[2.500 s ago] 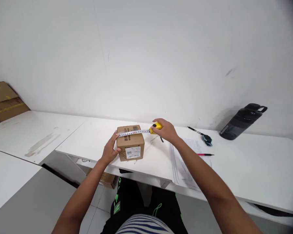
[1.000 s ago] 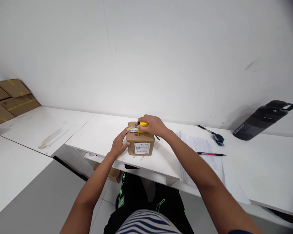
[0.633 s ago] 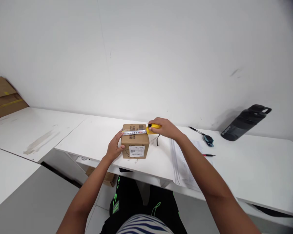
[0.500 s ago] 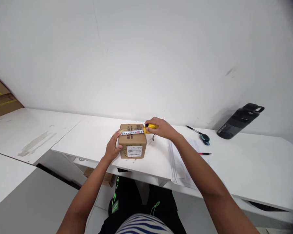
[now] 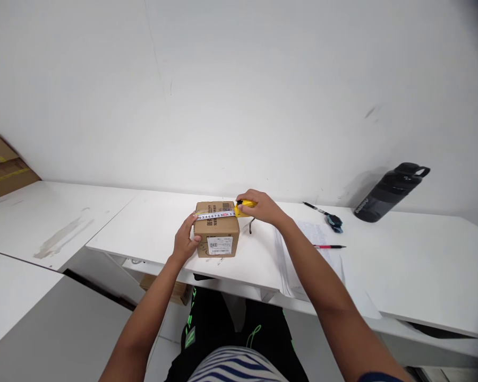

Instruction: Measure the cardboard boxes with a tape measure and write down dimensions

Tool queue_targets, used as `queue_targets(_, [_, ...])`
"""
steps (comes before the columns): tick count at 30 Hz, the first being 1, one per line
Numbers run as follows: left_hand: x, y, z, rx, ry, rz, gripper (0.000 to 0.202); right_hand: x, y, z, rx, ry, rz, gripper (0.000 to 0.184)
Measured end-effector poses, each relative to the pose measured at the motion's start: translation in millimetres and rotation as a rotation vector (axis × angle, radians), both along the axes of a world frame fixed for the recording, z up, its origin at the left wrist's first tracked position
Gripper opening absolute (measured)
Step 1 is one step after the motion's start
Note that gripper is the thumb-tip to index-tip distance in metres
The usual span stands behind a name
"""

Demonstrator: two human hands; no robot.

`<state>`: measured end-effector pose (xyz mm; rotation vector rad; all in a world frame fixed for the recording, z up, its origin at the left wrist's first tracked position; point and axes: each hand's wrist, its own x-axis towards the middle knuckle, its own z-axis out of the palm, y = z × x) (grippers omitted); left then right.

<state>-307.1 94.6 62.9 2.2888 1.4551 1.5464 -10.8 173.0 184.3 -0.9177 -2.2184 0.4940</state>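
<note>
A small brown cardboard box [image 5: 216, 229] with a white label on its front face stands on the white desk [image 5: 167, 233]. Across its top lies the pulled-out blade of a yellow tape measure [image 5: 245, 208]. My right hand [image 5: 263, 208] is closed around the tape measure's case at the box's right edge. At the other side my left hand [image 5: 186, 238] grips the box's left side, its thumb on the front and its fingertips by the blade's end at the top left edge. A dark strap hangs below the case.
Right of the box lie a stack of papers [image 5: 310, 233], a red and black pen [image 5: 330, 246], a black pen [image 5: 314, 208] and a small dark object [image 5: 334, 223]. A black bottle [image 5: 390, 192] leans by the wall. Cardboard boxes [image 5: 8, 168] sit far left; another box [image 5: 179, 293] is under the desk.
The view has shifted slightly. Both hands, the box and the stretched tape measure keep the same places relative to each other.
</note>
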Motion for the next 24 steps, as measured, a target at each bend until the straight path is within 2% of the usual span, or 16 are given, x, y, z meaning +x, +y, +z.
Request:
queue_targets(8, [0.4,-0.1,-2.2,-0.013,-0.017,0.004,0.075,5.0,-12.1,1.7,0.082,0.054,-0.056,0.021])
queue_targets(17, [1.2,3.1,-8.0,-0.004,-0.04,0.004,0.075,4.3,-18.8,-17.4,0.068,0.055,-0.084,0.025])
queue_targets(24, [2.4,7.1,-11.5,0.045,-0.052,0.024,0.077,-5.2,-25.3,-17.0,0.082,0.043,-0.199,0.022])
